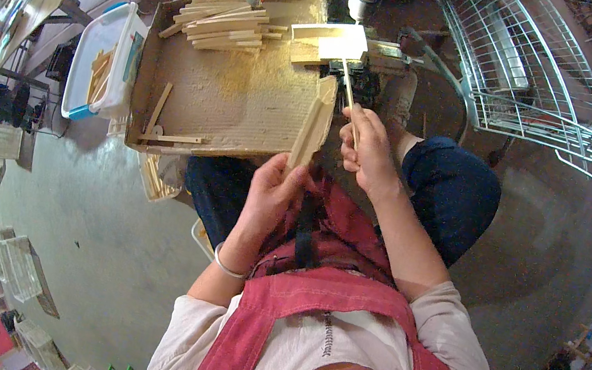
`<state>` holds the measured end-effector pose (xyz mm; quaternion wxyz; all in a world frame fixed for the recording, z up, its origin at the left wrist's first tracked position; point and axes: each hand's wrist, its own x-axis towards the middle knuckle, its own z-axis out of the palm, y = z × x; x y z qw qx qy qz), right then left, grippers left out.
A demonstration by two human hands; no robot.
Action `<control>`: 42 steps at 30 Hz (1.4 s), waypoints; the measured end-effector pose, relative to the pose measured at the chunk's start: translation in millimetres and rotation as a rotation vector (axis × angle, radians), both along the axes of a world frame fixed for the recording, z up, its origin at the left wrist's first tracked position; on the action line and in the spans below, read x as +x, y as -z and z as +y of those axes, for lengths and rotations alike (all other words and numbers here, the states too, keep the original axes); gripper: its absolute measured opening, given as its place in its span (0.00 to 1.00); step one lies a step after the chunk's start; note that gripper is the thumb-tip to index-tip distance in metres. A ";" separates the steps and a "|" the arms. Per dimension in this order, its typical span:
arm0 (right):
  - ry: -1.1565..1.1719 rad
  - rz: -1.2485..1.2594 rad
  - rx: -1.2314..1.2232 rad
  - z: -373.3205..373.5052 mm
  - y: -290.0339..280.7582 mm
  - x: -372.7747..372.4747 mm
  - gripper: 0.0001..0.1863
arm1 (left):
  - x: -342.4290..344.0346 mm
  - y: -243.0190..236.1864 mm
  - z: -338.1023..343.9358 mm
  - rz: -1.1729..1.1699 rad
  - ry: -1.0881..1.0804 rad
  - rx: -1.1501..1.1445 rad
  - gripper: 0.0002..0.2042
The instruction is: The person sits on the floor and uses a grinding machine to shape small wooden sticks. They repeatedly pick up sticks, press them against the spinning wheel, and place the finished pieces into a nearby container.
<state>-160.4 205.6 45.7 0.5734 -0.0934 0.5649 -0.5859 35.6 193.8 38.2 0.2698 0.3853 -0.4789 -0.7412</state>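
Note:
My left hand [273,191] is closed on a few flat wooden strips [308,132], which point up past the cardboard tray's right edge. In my right hand [374,154] is a thin pale stick [348,90], gripped near its lower end. Its far tip meets the front edge of a brightly lit wooden jig [329,42]; the glare hides whether it touches. Above the jig hangs a machine's spindle head [362,0]. Just left stands a shallow cardboard tray [223,105], dusted with sawdust, with a pile of wooden strips [221,23] at its far end.
Left of the tray sits a clear plastic bin [127,64] holding wood pieces. A wire cart [525,75] stands at the far right. Two loose strips [171,138] lie in the tray's near left corner. A dark vise-like base [360,81] sits under the jig.

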 end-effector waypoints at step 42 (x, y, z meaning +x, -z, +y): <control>-0.060 0.685 -0.197 -30.4 24.2 -43.8 0.20 | -82.1 46.9 -235.1 -0.571 0.342 -1.465 0.07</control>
